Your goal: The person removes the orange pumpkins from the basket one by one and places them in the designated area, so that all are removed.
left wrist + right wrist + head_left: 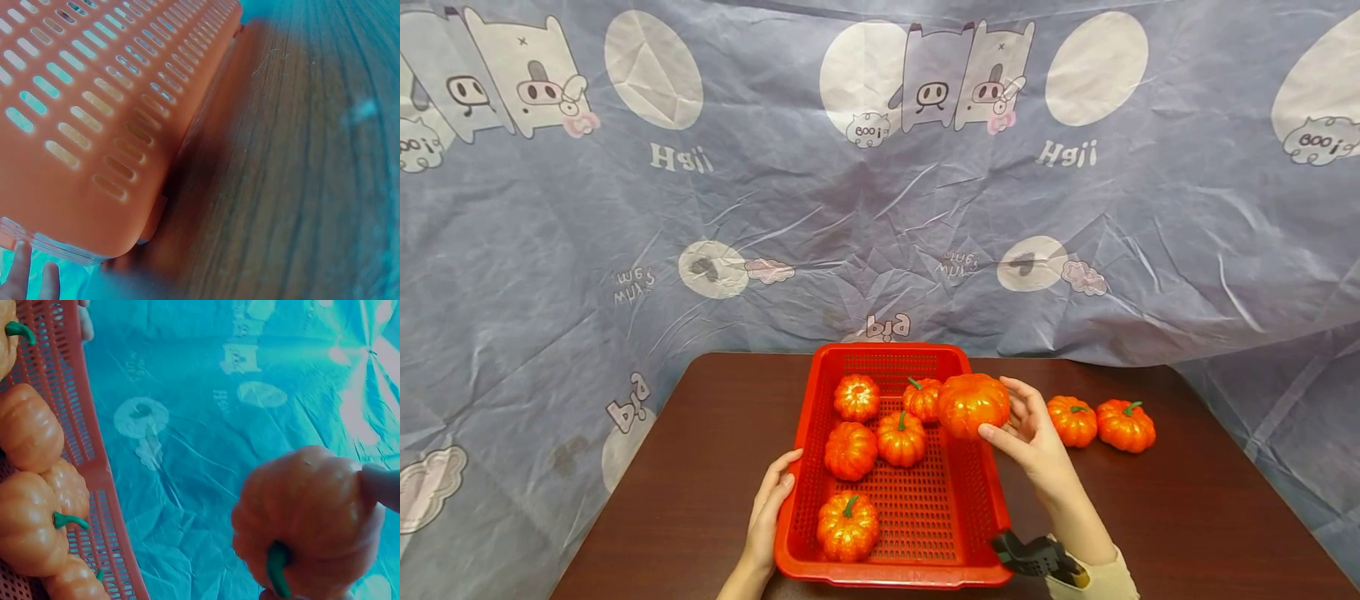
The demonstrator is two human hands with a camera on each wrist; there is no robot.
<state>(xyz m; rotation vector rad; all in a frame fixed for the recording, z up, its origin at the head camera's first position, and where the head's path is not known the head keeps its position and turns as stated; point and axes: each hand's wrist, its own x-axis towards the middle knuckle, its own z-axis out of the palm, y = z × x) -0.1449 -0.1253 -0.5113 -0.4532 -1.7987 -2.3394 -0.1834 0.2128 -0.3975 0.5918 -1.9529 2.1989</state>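
A small orange pumpkin [973, 405] is pinched between the thumb and fingers of my right hand [1033, 433], over the right side of a red plastic basket [988, 500]. In the right wrist view this pumpkin [306, 519] shows its green stem pointing downward. My left hand [767, 512] touches the basket's left rim from outside, its fingers fairly straight. Two of its fingertips [22, 250] show at the rim in the left wrist view. Inside the basket lie several similar pumpkins [901, 439], mostly toward the back and left, with one pumpkin [847, 527] near the front left corner.
Two more pumpkins, a left one [1072, 421] and a right one [1126, 426], sit side by side on the dark brown table [700, 483], right of the basket. A grey-blue printed cloth [880, 217] hangs behind and around the table.
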